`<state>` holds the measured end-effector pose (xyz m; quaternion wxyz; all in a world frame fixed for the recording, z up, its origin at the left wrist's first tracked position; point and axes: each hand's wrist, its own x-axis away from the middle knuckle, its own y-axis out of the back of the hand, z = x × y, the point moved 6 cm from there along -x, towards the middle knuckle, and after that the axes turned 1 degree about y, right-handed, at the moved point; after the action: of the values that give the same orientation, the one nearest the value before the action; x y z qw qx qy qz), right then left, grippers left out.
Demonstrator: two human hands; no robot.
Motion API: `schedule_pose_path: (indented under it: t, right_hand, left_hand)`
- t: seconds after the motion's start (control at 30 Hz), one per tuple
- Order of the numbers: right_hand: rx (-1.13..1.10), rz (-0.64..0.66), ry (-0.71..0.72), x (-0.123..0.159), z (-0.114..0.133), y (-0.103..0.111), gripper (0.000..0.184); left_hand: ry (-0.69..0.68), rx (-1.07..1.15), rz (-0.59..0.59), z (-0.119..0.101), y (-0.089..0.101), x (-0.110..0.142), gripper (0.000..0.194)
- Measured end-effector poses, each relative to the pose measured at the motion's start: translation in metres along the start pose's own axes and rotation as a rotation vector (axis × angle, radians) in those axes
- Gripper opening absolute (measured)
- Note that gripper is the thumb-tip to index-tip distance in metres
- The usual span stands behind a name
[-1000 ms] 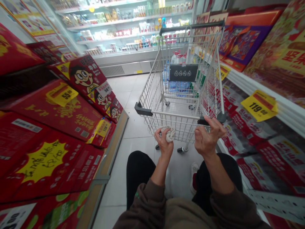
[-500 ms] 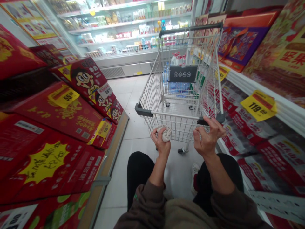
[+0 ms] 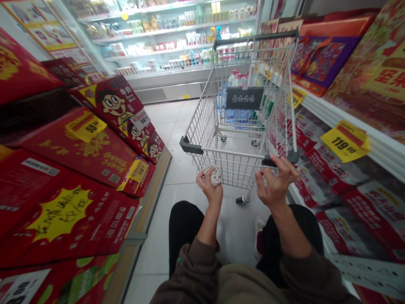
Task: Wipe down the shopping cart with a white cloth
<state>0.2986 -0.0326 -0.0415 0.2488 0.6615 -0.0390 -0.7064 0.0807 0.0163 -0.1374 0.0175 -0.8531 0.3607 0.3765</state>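
A wire shopping cart [image 3: 228, 153] stands in front of me, its basket bare inside, with dark plastic corners on the near rim. My left hand [image 3: 209, 185] is closed around a crumpled whitish cloth [image 3: 216, 175], just below the near rim and left of its middle. Beside the dark right corner piece [image 3: 268, 161], my right hand [image 3: 275, 181] has its fingers curled onto the rim, with thumb bent inward. The fingertips of that hand are partly hidden.
Red stacked cartons [image 3: 79, 147] with price tags line the left. On the right, a shelf edge [image 3: 313, 103] holds gift boxes above and red-and-white packs [image 3: 329, 166] below. A lit refrigerated display [image 3: 167, 76] spans the back. Tiled floor [image 3: 177, 126] runs between.
My left hand has shifted slightly left with the cloth in it. The right hand stays at the cart's right corner, and the cart has barely moved in view.
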Motion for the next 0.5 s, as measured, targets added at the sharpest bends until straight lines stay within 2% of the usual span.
schedule_pose_path:
  t: [0.07,0.17,0.23,0.37,0.5]
  right_hand:
    - [-0.003,0.004,-0.01,0.0,-0.001,0.0,0.028]
    - [-0.015,0.001,-0.016,0.002,-0.002,-0.001,0.026]
    - [-0.023,-0.007,-0.01,0.002,-0.003,0.0,0.023]
    - [-0.034,-0.001,0.004,0.001,-0.002,0.0,0.022]
    - [-0.03,-0.007,0.015,0.0,-0.001,0.001,0.023]
  left_hand:
    - [-0.046,0.01,0.013,-0.007,0.001,0.001,0.029]
    - [-0.171,0.034,0.094,-0.024,-0.003,0.008,0.034]
    - [-0.203,0.03,0.134,-0.029,-0.007,0.013,0.036]
    - [-0.085,0.011,0.087,-0.014,-0.008,0.011,0.032]
    - [0.029,-0.01,-0.011,0.011,0.001,-0.003,0.027]
